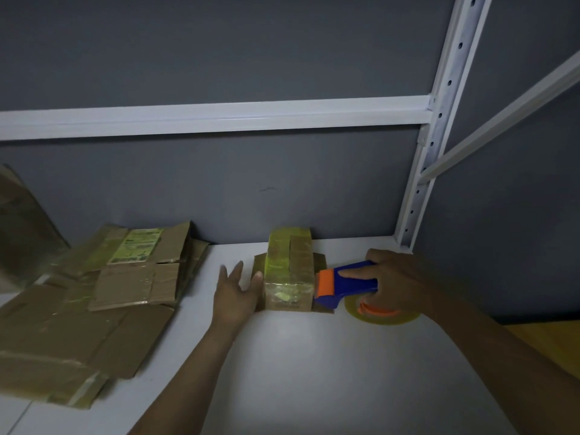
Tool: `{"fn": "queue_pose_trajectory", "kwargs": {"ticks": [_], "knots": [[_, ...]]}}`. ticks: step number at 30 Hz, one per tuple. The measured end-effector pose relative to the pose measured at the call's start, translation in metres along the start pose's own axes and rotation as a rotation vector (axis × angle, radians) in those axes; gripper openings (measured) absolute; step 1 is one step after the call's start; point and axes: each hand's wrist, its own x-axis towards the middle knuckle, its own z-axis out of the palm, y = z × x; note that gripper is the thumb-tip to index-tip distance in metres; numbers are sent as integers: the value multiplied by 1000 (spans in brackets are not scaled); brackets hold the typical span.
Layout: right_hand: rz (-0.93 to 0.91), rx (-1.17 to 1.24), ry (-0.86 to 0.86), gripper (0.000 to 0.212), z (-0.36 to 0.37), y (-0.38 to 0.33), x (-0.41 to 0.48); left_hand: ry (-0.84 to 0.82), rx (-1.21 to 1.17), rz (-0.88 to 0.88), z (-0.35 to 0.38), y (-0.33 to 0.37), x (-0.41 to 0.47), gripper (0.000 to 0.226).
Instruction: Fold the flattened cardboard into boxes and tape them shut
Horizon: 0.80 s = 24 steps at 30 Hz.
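A small folded cardboard box [290, 271] stands on the white shelf [298, 356] against the grey back wall, wrapped in glossy tape, with loose flaps spread flat under it. My left hand [237, 296] rests flat against the box's left side, fingers straight. My right hand [395, 277] grips the blue and orange tape dispenser [345, 282], whose orange head touches the box's right side. The clear tape roll [381, 313] hangs under the dispenser on the shelf.
A pile of flattened cardboard [94, 302] covers the shelf's left part, some pieces taped. More cardboard [22, 227] leans at the far left. A white horizontal rail [219, 117] and a perforated upright post [433, 136] frame the rack. A wooden surface [549, 340] shows at lower right.
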Motion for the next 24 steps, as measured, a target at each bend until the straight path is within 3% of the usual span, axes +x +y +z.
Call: {"fn": "queue_pose_trajectory", "kwargs": {"ticks": [2, 4, 6, 8, 10, 15, 24], "knots": [[-7, 6, -1, 70, -1, -4, 2, 95, -62, 287, 0, 11, -4, 50], [-27, 6, 38, 69, 1, -9, 6, -110, 44, 582, 5, 24, -6, 58], [-52, -6, 69, 67, 3, -16, 10, -284, 388, 727, 14, 25, -2, 83], [-78, 2, 60, 65, 6, -19, 11, -219, 702, 784, 19, 11, 8, 94], [-95, 1, 83, 64, 8, -18, 11, -173, 819, 806, 21, -2, 13, 92], [18, 20, -11, 71, -3, -3, -4, -109, 842, 821, 21, -10, 27, 88], [-18, -52, -50, 71, -6, -5, -14, -102, 812, 847, 19, -11, 30, 81]]}}
